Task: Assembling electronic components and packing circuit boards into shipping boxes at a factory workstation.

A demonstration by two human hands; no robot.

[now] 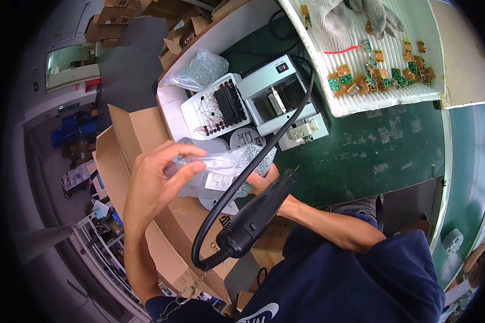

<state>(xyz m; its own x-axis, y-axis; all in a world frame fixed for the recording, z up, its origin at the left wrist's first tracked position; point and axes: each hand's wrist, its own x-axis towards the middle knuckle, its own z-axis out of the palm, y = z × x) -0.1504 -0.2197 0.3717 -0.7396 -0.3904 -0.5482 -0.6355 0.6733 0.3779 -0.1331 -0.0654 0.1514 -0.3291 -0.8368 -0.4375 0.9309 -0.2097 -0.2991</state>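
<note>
Navy all over, this T-shirt, loose and creased across the front! A white curved mark swept along the chest, white lettering right beside it. The right sleeve was short and wide, the left sleeve matching navy. Below them, bare forearms, then a bare left hand and a bare right hand, partly hidden!

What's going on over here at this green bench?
Someone is holding a clear plastic bag of small metal parts beside an open cardboard box. The left hand grips the loose plastic, the right hand the filled end. A black electric screwdriver is in the foreground, in neither hand.
</note>
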